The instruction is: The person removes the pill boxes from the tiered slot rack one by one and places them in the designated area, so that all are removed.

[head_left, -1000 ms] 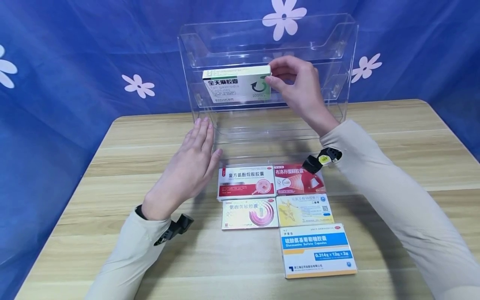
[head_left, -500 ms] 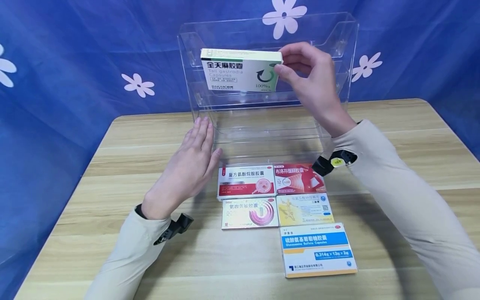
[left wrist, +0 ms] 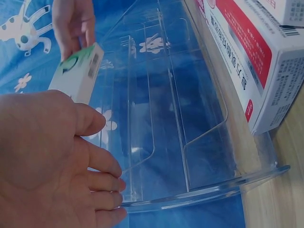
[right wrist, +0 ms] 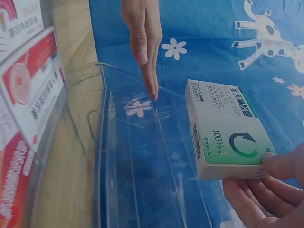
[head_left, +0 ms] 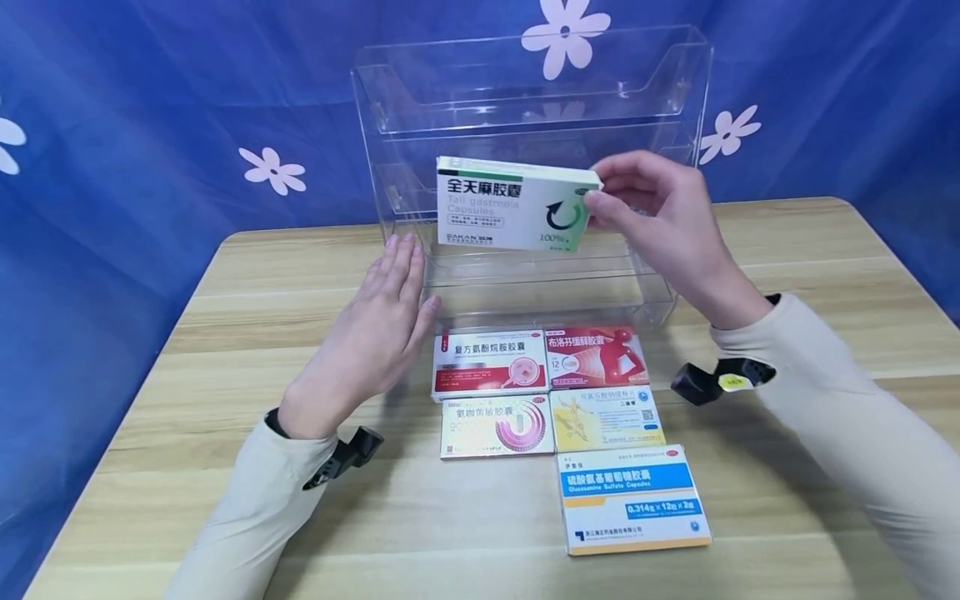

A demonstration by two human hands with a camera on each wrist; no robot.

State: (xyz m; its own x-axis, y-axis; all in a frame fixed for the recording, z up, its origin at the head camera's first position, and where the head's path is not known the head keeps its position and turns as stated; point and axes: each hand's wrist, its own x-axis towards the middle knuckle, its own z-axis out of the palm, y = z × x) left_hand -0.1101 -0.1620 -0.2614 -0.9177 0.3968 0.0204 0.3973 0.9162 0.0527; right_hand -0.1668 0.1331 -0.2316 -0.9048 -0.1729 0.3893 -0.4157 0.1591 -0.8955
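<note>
My right hand (head_left: 667, 221) pinches the right end of a white and green medicine box (head_left: 513, 204), which hangs in front of a clear acrylic tiered rack (head_left: 540, 117). Its printed front faces me, and the right end dips slightly. In the right wrist view the thumb lies on the front of this medicine box (right wrist: 228, 126) with the fingers behind. My left hand (head_left: 367, 333) has straight fingers, their tips at the rack's left side. The left wrist view shows those fingers (left wrist: 102, 185) by the rack's clear side edge (left wrist: 199, 190).
Several medicine boxes lie flat before the rack: a white-red one (head_left: 491, 379), a red one (head_left: 596, 375), a white-pink one (head_left: 480, 437), a yellow one (head_left: 611, 429) and a blue-white one (head_left: 630, 521). A blue flowered cloth (head_left: 187, 108) hangs behind the wooden table (head_left: 247, 292).
My right hand first lifted the white and green box from the rack's middle tier, then brought it down, rightward and closer to me. The left hand has stayed at the rack's side.
</note>
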